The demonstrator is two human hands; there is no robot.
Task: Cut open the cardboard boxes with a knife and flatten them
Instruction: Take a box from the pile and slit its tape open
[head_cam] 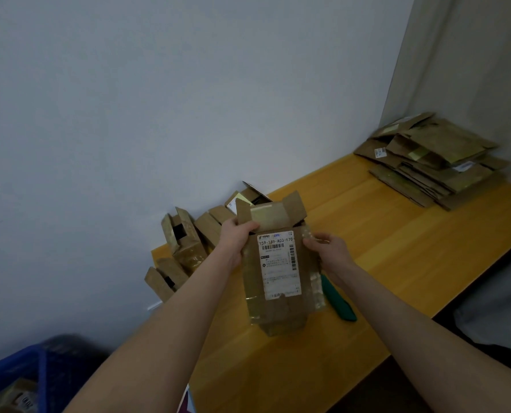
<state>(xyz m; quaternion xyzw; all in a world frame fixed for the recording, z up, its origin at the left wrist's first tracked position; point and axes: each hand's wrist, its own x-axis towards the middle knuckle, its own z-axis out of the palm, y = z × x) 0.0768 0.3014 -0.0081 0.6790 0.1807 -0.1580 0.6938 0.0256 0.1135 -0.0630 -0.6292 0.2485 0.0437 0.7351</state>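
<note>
1. The box in hand (281, 272) is held with its label toward the person and its top flaps standing open. Whether its lower end touches the table (397, 234) cannot be told.
2. The left hand (236, 236) grips the box's upper left edge, with the fingers curled behind and the thumb at the base of the flap. The right hand (327, 251) pinches the upper right edge, thumb on the front. Neither hand holds the knife.
3. The step looks like collapsing the box. Push the two side edges in opposite directions so the body folds along its own creases — do not crush the panels.
4. Glossy tape shows along the box's sides and lower end. If the bottom resists, it probably needs another cut, so don't force it.
5. The knife (337, 302) lies on the table just to the right of the box, partly hidden behind it. Watch it when lowering the box, and reach for it by the green handle.
6. Fold the open flaps flat in line with the body before pressing down.
7. Once flat, it likely belongs on the stack of flattened boxes (436, 159), far to the right of the box and beyond it.
8. The unopened boxes (185, 242) wait just left of the box, against the wall — take the next from there.
</note>
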